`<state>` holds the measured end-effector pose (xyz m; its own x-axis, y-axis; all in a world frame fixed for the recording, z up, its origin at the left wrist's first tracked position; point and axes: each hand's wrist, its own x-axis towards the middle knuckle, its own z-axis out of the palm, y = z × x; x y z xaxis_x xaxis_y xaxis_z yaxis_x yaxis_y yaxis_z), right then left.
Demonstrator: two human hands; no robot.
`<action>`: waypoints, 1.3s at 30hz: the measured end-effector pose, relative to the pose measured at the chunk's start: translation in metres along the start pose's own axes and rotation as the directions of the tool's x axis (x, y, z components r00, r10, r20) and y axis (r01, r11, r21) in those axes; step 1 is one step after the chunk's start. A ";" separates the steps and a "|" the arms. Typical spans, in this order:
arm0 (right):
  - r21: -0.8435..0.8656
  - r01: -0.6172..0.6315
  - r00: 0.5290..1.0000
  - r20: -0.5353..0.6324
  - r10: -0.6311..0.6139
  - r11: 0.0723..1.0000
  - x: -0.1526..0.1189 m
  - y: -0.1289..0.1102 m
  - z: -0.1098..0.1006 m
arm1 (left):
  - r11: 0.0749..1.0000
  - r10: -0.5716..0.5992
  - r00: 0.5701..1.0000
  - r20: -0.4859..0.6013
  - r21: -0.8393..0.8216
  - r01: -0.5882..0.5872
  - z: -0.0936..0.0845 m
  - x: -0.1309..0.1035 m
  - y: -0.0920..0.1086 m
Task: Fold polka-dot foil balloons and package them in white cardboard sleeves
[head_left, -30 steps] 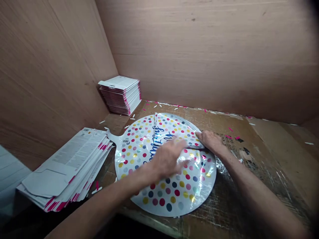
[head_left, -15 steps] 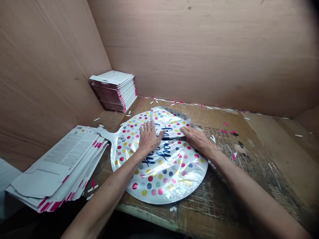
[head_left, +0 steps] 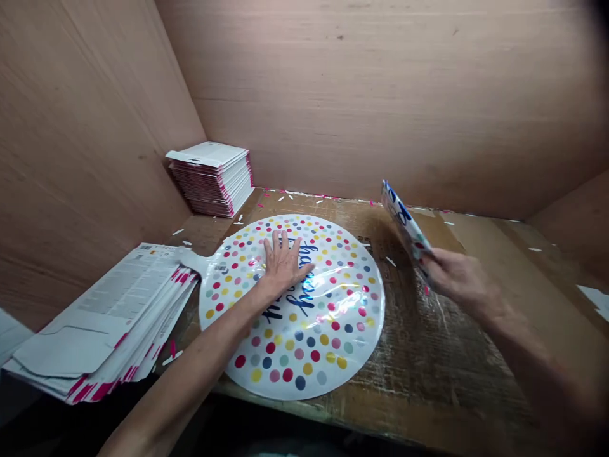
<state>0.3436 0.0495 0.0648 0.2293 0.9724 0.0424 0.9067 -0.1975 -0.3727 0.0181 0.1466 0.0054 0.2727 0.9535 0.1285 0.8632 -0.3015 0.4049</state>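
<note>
A flat, round foil balloon (head_left: pixel 311 336) with coloured dots and dark blue lettering lies on the cardboard-covered table, its pale neck pointing left. My left hand (head_left: pixel 284 260) rests flat on its upper middle, fingers spread. Off to the right, above the table, my right hand (head_left: pixel 451 273) grips a folded foil balloon (head_left: pixel 404 222) by its near end. That folded piece stands on edge, showing blue print and part of a dot pattern. Motion blurs the right hand and forearm slightly.
White flat cartons with pink edges form a stack (head_left: pixel 209 181) in the back left corner. More cartons (head_left: pixel 104 311) lie fanned at the left table edge. Wooden panels (head_left: pixel 356 95) rise behind and at the sides. White and pink paper scraps dot the cardboard (head_left: pixel 476 362).
My right hand has lifted the folded balloon off and carried it right, uncovering the full round balloon beneath. My left hand stays on the balloon, nearly in place.
</note>
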 end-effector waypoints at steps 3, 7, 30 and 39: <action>-0.276 0.112 0.991 -0.035 -0.126 0.955 -0.040 -0.064 0.030 | 0.825 -0.066 0.978 0.195 -0.540 0.163 -0.005 -0.037 0.036; -0.127 0.427 0.904 0.084 -0.419 0.895 -0.083 -0.118 0.084 | 0.173 -0.085 0.848 0.523 -0.830 0.530 0.001 -0.079 0.056; 0.217 0.274 0.953 0.073 -0.296 0.937 -0.044 -0.105 0.112 | 0.950 0.120 0.993 0.003 -0.290 -0.114 -0.028 -0.102 -0.061; -0.133 0.124 0.974 0.207 -0.095 0.983 -0.013 -0.130 0.121 | 0.998 -0.024 0.964 -0.264 0.045 0.037 -0.003 -0.108 -0.028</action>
<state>0.1795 0.0780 0.0005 0.0644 0.9913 -0.1151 0.9670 -0.0904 -0.2381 -0.0371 0.0520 -0.0169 0.1302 0.9265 0.3530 0.8908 -0.2656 0.3686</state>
